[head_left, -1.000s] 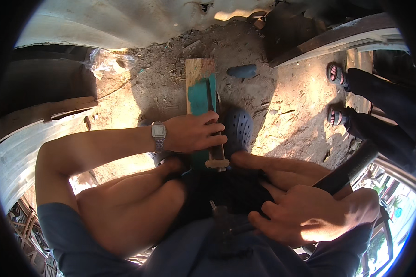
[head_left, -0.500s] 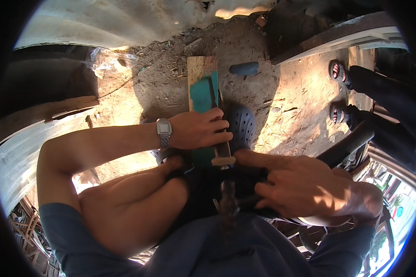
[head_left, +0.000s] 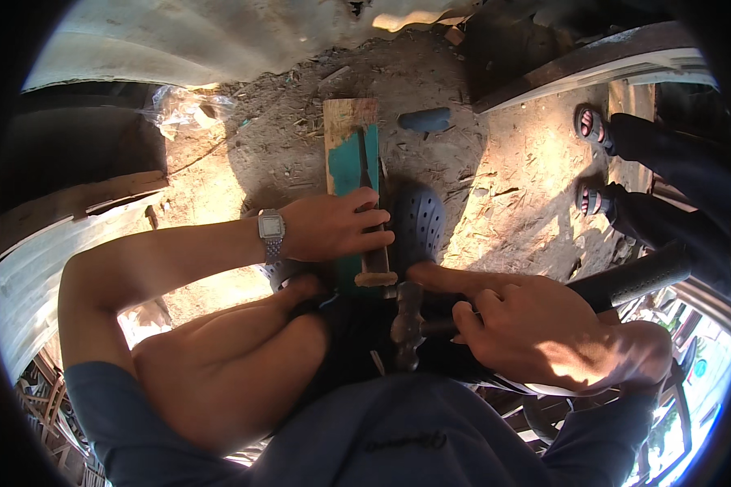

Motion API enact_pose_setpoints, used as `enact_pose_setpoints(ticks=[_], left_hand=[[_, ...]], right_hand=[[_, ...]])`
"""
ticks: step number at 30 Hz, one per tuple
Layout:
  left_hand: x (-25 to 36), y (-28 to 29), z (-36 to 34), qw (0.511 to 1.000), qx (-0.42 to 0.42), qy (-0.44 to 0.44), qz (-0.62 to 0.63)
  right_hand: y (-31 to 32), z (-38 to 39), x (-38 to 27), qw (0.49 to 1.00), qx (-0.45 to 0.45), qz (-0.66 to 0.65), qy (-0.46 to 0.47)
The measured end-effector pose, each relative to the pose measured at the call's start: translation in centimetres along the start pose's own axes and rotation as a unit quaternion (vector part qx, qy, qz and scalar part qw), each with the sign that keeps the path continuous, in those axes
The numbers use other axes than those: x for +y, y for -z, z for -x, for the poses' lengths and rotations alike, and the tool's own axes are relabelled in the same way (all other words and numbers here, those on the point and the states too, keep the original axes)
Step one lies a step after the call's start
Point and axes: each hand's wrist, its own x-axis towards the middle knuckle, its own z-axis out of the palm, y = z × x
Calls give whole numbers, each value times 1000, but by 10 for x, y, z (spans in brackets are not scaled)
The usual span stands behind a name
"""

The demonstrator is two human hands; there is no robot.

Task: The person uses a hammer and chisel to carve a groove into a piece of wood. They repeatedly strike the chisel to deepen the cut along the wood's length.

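My left hand (head_left: 329, 227) is wrapped round the handle of a chisel (head_left: 375, 261), whose dark blade points away from me. The blade lies along a wooden board (head_left: 351, 114), bare at the far end and coated green elsewhere. The chisel's mushroomed butt faces my lap. My right hand (head_left: 516, 325) grips a hammer (head_left: 408, 325) by its handle, and the black grip sticks out to the right behind the hand. The hammer's metal head hangs just nearer to me than the chisel's butt, apart from it.
My foot in a blue clog (head_left: 420, 219) stands right beside the board. A flat blue-grey piece (head_left: 424, 120) lies on the dirt floor beyond. Another person's sandalled feet (head_left: 590, 126) are at right. Clear plastic (head_left: 188, 109) lies at far left, near corrugated sheets.
My left hand and the chisel have shifted slightly left, and the blade has turned over the board. The hammer head has moved up toward the chisel's butt; its grip end has swung right.
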Motion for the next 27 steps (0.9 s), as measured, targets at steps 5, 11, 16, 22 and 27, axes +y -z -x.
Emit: enact_pose_setpoints(ticks=[5, 11, 16, 22, 27], left_hand=[[8, -1, -1, 1000, 21, -15, 15], [6, -3, -3, 999, 37, -24, 8], [6, -2, -2, 999, 45, -23, 7], [5, -1, -7, 998, 54, -23, 9], [3, -6, -5, 998, 63, -23, 7]], right_hand=[[1, 6, -3, 1000, 3, -4, 20], [3, -2, -11, 997, -70, -9, -28], [7, -4, -9, 992, -102, -49, -63], [-4, -1, -8, 998, -42, -37, -31], [-2, 0, -8, 999, -31, -9, -17]])
